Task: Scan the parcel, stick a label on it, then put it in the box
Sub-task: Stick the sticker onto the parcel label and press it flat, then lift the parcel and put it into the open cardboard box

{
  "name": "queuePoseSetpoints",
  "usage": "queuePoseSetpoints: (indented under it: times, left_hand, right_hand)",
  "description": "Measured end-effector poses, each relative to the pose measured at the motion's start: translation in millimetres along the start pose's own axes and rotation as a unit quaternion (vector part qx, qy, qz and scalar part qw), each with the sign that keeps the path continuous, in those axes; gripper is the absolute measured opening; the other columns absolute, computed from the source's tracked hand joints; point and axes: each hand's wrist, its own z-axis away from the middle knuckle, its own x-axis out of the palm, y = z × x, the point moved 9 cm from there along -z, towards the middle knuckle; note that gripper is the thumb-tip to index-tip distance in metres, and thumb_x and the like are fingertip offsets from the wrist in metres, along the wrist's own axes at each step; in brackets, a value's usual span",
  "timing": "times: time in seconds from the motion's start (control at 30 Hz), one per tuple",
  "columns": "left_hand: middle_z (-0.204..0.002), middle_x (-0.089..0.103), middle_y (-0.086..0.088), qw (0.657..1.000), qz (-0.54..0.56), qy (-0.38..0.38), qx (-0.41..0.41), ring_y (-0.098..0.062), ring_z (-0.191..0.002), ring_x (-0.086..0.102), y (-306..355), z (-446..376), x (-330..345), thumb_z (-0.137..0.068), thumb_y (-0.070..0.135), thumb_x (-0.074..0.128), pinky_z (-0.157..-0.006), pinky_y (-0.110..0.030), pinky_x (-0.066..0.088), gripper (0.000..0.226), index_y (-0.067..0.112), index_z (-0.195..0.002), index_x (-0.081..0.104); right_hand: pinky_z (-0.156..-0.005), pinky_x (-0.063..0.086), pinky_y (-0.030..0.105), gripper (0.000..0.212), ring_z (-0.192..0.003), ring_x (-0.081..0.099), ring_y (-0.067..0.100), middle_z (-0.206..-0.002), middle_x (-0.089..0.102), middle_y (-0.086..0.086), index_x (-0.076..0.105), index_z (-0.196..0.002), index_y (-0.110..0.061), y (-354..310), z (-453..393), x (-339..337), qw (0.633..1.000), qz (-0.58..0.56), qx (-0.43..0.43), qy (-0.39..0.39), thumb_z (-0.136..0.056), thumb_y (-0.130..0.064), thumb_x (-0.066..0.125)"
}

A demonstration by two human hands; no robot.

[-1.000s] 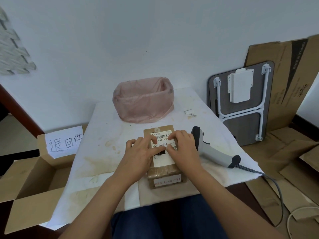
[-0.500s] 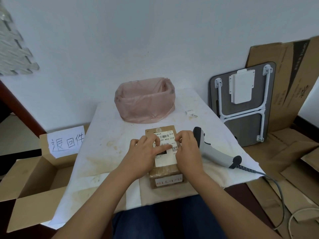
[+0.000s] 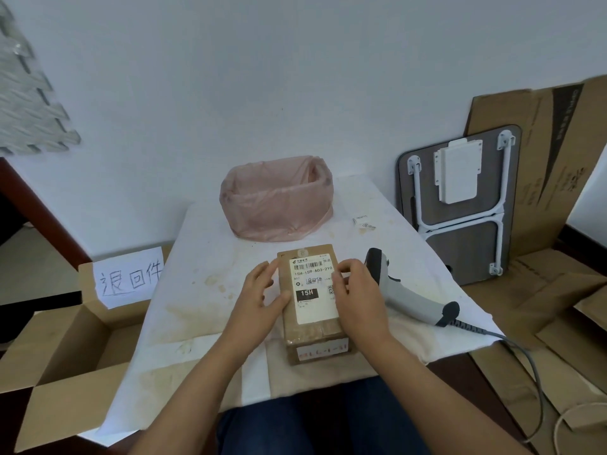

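Observation:
A brown cardboard parcel (image 3: 312, 333) lies on the white-covered table (image 3: 203, 290), with a white shipping label (image 3: 313, 287) flat on its top. A small handwritten label sits over the printed one, below the barcode. My left hand (image 3: 262, 298) rests against the parcel's left side, thumb on the top edge, fingers spread. On the parcel's right edge lies my right hand (image 3: 356, 297), its fingertips touching the label's right border. A grey barcode scanner (image 3: 407, 290) lies on the table just right of my right hand. An open cardboard box (image 3: 65, 362) stands on the floor at the left.
A bin lined with a pink bag (image 3: 277, 198) stands at the table's far side. Small white label scraps (image 3: 364, 222) lie near it. A paper sign (image 3: 129, 277) is stuck to the box's flap. A folded table (image 3: 460, 208) and flat cardboard lean at the right. The scanner's cable (image 3: 525, 362) trails down right.
Both hands have slid apart from the middle of the label toward the parcel's sides, so the whole label now shows. The parcel has stayed in place.

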Motion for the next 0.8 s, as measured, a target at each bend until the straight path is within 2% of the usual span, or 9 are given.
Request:
queuePoseSetpoints:
  times: [0.07, 0.1, 0.2, 0.3, 0.37, 0.43, 0.57, 0.7, 0.8]
  left_hand:
    - [-0.151, 0.039, 0.011, 0.989, 0.092, -0.03, -0.113, -0.002, -0.121, 0.05, -15.4, 5.9, 10.0, -0.092, 0.041, 0.061, -0.094, -0.023, 0.039, 0.072, 0.038, -0.153, 0.022]
    - [-0.144, 0.049, 0.013, 0.98, 0.132, -0.055, -0.136, -0.001, -0.115, 0.057, -15.5, 10.0, 17.7, -0.092, 0.043, 0.061, -0.09, -0.018, 0.042, 0.072, 0.037, -0.153, 0.023]
    - [-0.123, 0.069, 0.013, 0.967, 0.201, -0.104, -0.118, -0.004, -0.107, 0.067, -4.5, 17.4, 34.2, -0.093, 0.038, 0.062, -0.084, -0.02, 0.054, 0.056, 0.047, -0.142, 0.037]
    - [-0.115, 0.073, 0.005, 0.958, 0.244, -0.094, -0.12, -0.014, -0.101, 0.072, 0.5, 22.3, 33.2, -0.092, 0.033, 0.065, -0.076, -0.026, 0.058, 0.063, 0.055, -0.139, 0.031]
    - [-0.112, 0.074, 0.003, 0.957, 0.254, -0.079, -0.116, -0.014, -0.097, 0.073, 0.6, 25.2, 29.9, -0.091, 0.029, 0.067, -0.071, -0.025, 0.059, 0.07, 0.056, -0.142, 0.027]
    - [-0.123, 0.068, 0.004, 0.961, 0.251, -0.067, -0.097, -0.012, -0.1, 0.072, 2.9, 28.8, 26.9, -0.088, 0.03, 0.069, -0.074, -0.025, 0.059, 0.078, 0.055, -0.146, 0.024]
    - [-0.125, 0.057, 0.02, 0.967, 0.248, -0.038, -0.051, -0.005, -0.1, 0.071, 13.4, 35.8, 20.8, -0.087, 0.028, 0.072, -0.076, -0.021, 0.057, 0.081, 0.06, -0.143, 0.023]
    - [-0.116, 0.056, 0.027, 0.969, 0.244, -0.023, -0.035, -0.004, -0.095, 0.072, 21.6, 41.5, 14.0, -0.087, 0.026, 0.072, -0.072, -0.019, 0.057, 0.081, 0.061, -0.142, 0.026]
    - [-0.121, 0.058, 0.023, 0.971, 0.237, -0.02, -0.027, -0.007, -0.096, 0.072, 26.5, 44.1, 8.1, -0.086, 0.026, 0.073, -0.08, -0.026, 0.057, 0.081, 0.059, -0.143, 0.027]
  right_hand:
    - [-0.082, 0.053, 0.042, 0.025, -0.097, 0.063, 0.017, -0.107, 0.066, -0.002, 0.053, -0.113, -0.019, 3.1, 1.2, 2.6, 0.999, -0.029, 0.03, -0.019, -0.096, -0.035, 0.045]
    - [-0.083, 0.053, 0.042, 0.029, -0.098, 0.064, 0.018, -0.107, 0.067, 0.0, 0.054, -0.117, -0.017, 3.9, 2.0, 2.6, 0.998, -0.042, 0.042, -0.026, -0.096, -0.035, 0.046]
    - [-0.08, 0.051, 0.032, 0.033, -0.09, 0.062, 0.016, -0.103, 0.069, 0.003, 0.058, -0.121, -0.012, 6.5, 3.8, -0.1, 0.994, -0.078, 0.071, -0.038, -0.097, -0.032, 0.047]
    - [-0.084, 0.05, 0.03, 0.031, -0.092, 0.062, 0.014, -0.107, 0.071, 0.003, 0.063, -0.118, -0.012, 8.3, 3.5, -6.4, 0.988, -0.122, 0.091, -0.026, -0.094, -0.029, 0.054]
    - [-0.089, 0.052, 0.033, 0.03, -0.098, 0.065, 0.014, -0.108, 0.071, 0.001, 0.064, -0.117, -0.013, 7.9, 4.1, -9.7, 0.983, -0.155, 0.101, -0.013, -0.09, -0.028, 0.059]
    - [-0.088, 0.052, 0.028, 0.03, -0.099, 0.065, 0.012, -0.107, 0.07, -0.002, 0.063, -0.116, -0.014, 6.7, 5.7, -13.9, 0.977, -0.182, 0.11, 0.005, -0.088, -0.025, 0.062]
    - [-0.066, 0.046, 0.008, 0.028, -0.085, 0.06, -0.004, -0.1, 0.065, -0.008, 0.06, -0.115, -0.015, -1.3, 9.7, -21.2, 0.971, -0.211, 0.107, 0.027, -0.087, -0.023, 0.063]
    - [-0.065, 0.044, 0.009, 0.029, -0.081, 0.058, -0.007, -0.098, 0.063, -0.01, 0.058, -0.116, -0.015, -15.6, 16.2, -28.7, 0.98, -0.184, 0.076, 0.024, -0.088, -0.023, 0.062]
    - [-0.071, 0.046, 0.014, 0.031, -0.083, 0.061, 0.004, -0.101, 0.066, -0.006, 0.057, -0.117, -0.014, -25.9, 20.4, -33.7, 0.986, -0.16, 0.054, 0.016, -0.088, -0.022, 0.061]
